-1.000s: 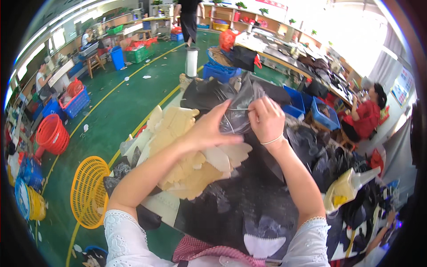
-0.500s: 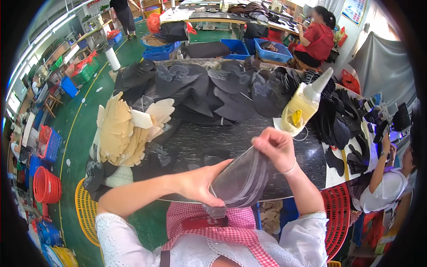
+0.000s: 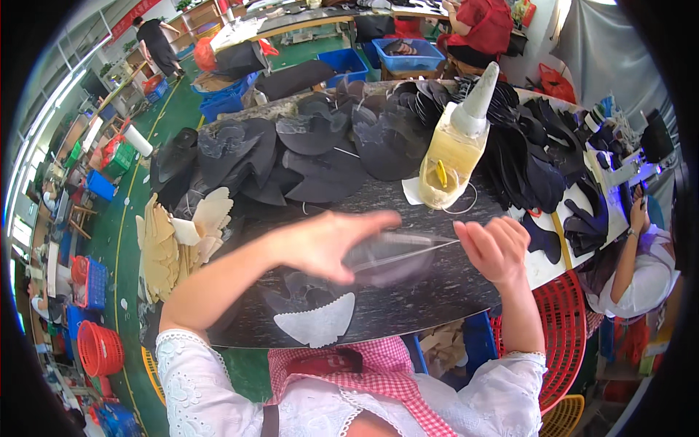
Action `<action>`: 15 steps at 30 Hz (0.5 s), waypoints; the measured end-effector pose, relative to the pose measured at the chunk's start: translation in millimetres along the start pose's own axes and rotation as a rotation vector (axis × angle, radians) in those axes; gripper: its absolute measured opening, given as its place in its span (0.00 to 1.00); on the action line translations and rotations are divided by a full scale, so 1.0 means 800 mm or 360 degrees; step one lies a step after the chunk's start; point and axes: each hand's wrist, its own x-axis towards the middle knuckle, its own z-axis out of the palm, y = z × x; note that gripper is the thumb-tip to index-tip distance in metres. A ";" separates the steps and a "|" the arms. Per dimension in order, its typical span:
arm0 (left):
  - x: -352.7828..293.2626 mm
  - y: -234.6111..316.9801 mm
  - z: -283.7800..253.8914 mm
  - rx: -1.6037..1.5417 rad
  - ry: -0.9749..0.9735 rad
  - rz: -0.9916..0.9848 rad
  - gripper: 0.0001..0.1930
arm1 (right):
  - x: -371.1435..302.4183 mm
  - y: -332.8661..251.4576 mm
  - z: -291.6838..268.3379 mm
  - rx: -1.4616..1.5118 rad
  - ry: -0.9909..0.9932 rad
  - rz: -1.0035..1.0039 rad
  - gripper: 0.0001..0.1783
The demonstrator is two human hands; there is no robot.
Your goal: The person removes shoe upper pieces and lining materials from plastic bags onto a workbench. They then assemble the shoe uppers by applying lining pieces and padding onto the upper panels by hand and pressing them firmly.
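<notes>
A thin, see-through dark sheet [image 3: 397, 258], smeared by motion, stretches between my hands above the table. My right hand [image 3: 495, 249] is closed, pinching the sheet's narrow tip. My left hand [image 3: 324, 244] has thumb and fingers spread wide beside the sheet's other end; a firm grip does not show there. Below it lies a pale grey piece with a scalloped edge [image 3: 317, 322], partly over a dark sheer piece [image 3: 300, 293]. Beyond my right hand stands a clear squeeze bottle [image 3: 455, 153] with a grey cone nozzle and yellowish contents.
Dark cut pieces [image 3: 320, 175] heap along the table's far side, with more black pieces [image 3: 520, 164] at right. Tan scalloped pieces [image 3: 164, 251] stack at left. A red basket [image 3: 557, 342] sits by my right elbow. A co-worker [image 3: 644, 273] sits at right.
The sheet has swung from hanging upright to stretching sideways. My left hand has spread its fingers; my right hand has moved right and down. The scalloped grey piece now shows. My view has shifted.
</notes>
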 end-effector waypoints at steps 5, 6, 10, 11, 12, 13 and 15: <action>0.029 0.030 -0.054 0.0477 0.0200 0.0190 0.51 | -0.041 0.043 -0.018 -0.0128 -0.0101 0.0152 0.10; 0.033 0.030 -0.054 0.0469 0.0195 0.0200 0.51 | -0.050 0.046 -0.017 -0.0159 -0.0157 0.0239 0.09; 0.033 0.037 -0.077 0.0774 0.0122 0.0317 0.47 | -0.133 0.083 -0.032 -0.0434 -0.0405 0.0626 0.07; 0.028 0.035 -0.088 0.0837 0.0198 0.0329 0.46 | -0.160 0.093 -0.043 -0.0566 -0.0524 0.0794 0.06; 0.023 0.021 -0.098 0.0947 0.0316 0.0240 0.45 | -0.182 0.097 -0.056 -0.0519 -0.0538 0.0958 0.07; 0.020 0.010 -0.104 0.1056 0.0443 0.0140 0.45 | -0.198 0.096 -0.068 -0.0462 -0.0545 0.1112 0.07; 0.038 -0.015 -0.086 0.1039 0.0681 -0.0125 0.49 | -0.200 0.086 -0.078 -0.0294 -0.0755 0.1594 0.04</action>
